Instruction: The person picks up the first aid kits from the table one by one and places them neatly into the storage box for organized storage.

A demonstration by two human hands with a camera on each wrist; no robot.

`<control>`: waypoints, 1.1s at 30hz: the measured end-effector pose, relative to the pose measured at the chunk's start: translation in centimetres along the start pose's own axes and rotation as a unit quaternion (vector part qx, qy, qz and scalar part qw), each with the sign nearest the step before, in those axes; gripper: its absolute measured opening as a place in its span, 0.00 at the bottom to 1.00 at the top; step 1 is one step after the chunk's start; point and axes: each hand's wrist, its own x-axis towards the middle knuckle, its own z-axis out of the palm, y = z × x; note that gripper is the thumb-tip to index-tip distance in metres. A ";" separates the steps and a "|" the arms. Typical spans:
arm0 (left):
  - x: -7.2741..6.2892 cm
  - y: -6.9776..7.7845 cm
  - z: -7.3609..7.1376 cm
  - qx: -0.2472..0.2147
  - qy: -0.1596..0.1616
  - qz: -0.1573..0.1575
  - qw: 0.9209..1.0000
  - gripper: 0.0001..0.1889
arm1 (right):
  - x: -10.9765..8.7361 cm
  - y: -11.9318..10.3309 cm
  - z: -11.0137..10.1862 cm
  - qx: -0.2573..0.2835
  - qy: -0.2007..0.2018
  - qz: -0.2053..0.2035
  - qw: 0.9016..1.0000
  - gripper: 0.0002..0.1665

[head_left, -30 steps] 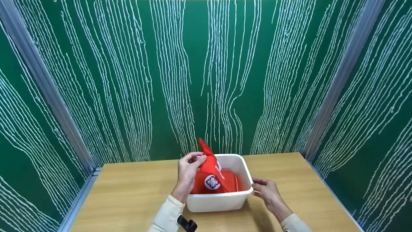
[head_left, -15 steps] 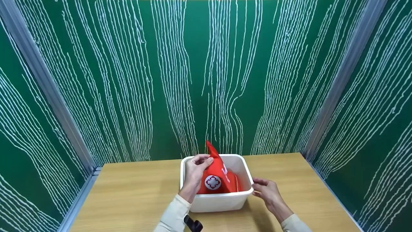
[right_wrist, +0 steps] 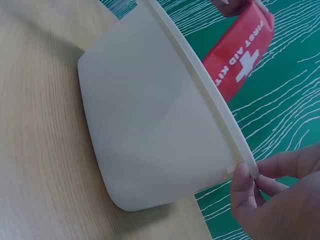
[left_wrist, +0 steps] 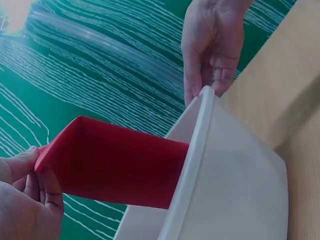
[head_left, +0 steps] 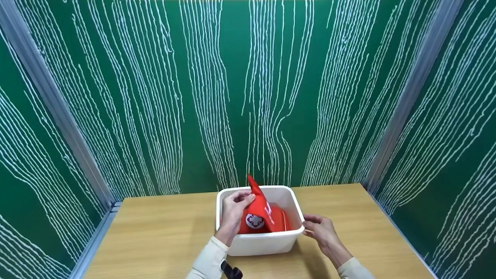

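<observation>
My left hand [head_left: 233, 209] pinches the top corner of a red first aid pouch [head_left: 260, 202] between thumb and fingers. The pouch stands tilted, its lower part inside a white plastic bin [head_left: 263, 245]. White "FIRST AID KIT" lettering and a cross show on its face in the right wrist view; the left wrist view shows its plain red side [left_wrist: 120, 165]. Another red pouch [head_left: 281, 217] lies in the bin, and a round white cross emblem [head_left: 255, 221] shows beside the held one. At the bin's right corner, my right hand [head_left: 322, 233] pinches the rim [right_wrist: 245, 150].
The bin stands on a light wooden table [head_left: 162, 232]. Green walls [head_left: 201, 162] with wavy white lines rise behind and at both sides, joined by grey metal posts [head_left: 403, 104]. A black device [head_left: 231, 270] is strapped on the left wrist.
My left hand has shifted right over the bin with the pouch, then dropped slightly, so the pouch's tip sits lower. My right hand keeps its place at the rim.
</observation>
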 end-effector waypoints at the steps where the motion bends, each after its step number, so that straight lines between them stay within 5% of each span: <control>1: 0.0 0.0 -0.1 -0.001 0.002 0.002 1.000 0.14 | 0.0 0.0 0.0 0.000 -0.001 -0.001 1.000 0.21; 10: 0.4 -0.3 -1.7 0.013 0.033 0.010 0.999 0.13 | 0.0 -0.2 -0.1 -0.008 -0.010 -0.006 1.000 0.21; 21: 0.4 -1.1 -3.4 0.086 0.052 -0.006 0.995 0.11 | 0.1 -0.1 0.0 -0.007 -0.006 -0.005 1.000 0.22; 33: 0.3 -1.1 -5.3 0.263 0.088 -0.029 0.960 0.08 | 0.1 -0.3 -0.1 -0.012 -0.007 -0.004 1.000 0.21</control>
